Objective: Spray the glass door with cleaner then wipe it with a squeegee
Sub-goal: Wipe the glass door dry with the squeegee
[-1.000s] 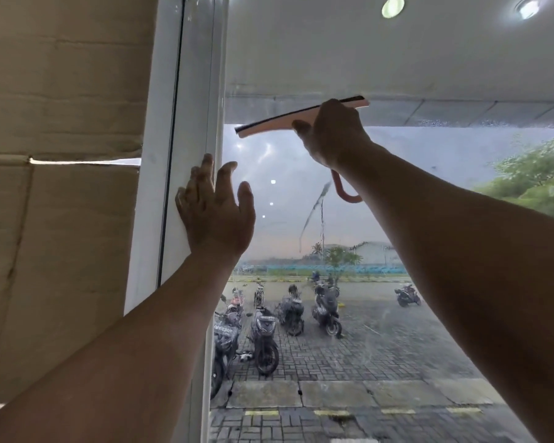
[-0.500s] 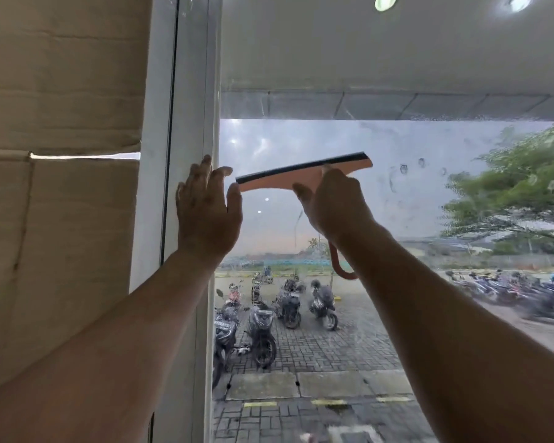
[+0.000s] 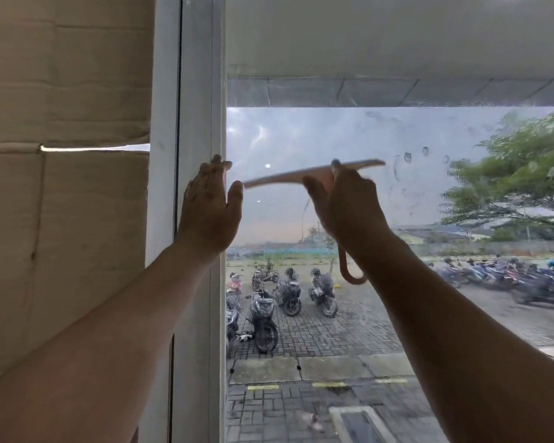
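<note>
Pressure must be even along the squeegee (image 3: 288, 180), level near the left edge of the glass door (image 3: 301, 135) and probably touching it, the right hand (image 3: 346, 207) in a closed grip round its handle, left hand (image 3: 210, 211) flat on the frame (image 3: 199, 91).

Bare along the left forearm (image 3: 125, 314) and the right forearm (image 3: 445, 314) to the picture's edge. Bare too at the left hand (image 3: 210, 206) and the right hand (image 3: 349, 206), the latter slightly blurred.

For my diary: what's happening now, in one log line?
step: wiping | right hand: grips squeegee at glass door | left hand: flat on frame
</note>
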